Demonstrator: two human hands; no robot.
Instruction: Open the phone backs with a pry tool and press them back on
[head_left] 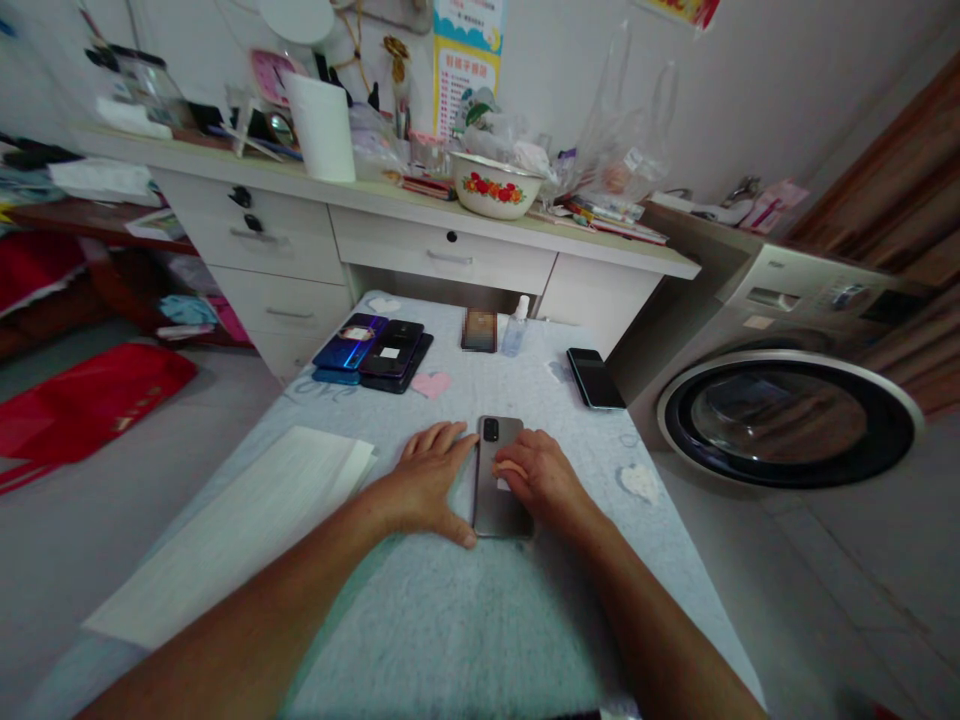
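A grey phone (501,513) lies back up on the cloth-covered table, its camera block at the upper left. My left hand (431,480) is spread flat beside it, with thumb and index finger at the phone's left edge. Over the phone's right half, my right hand (541,478) has its fingers closed around something small that I cannot make out. A bit of a white label shows on the phone's back under those fingers. Farther back stand a clear spray bottle (514,330) and, next to it, a small dark rectangular item (479,330) lying flat.
Stacked phones (395,350) lie at the table's back left, near a pink heart (431,384). Another phone (595,379) is at the back right. White paper sheets (247,525) cover the left side. Behind are a cluttered desk (390,200) and a washing machine (787,300).
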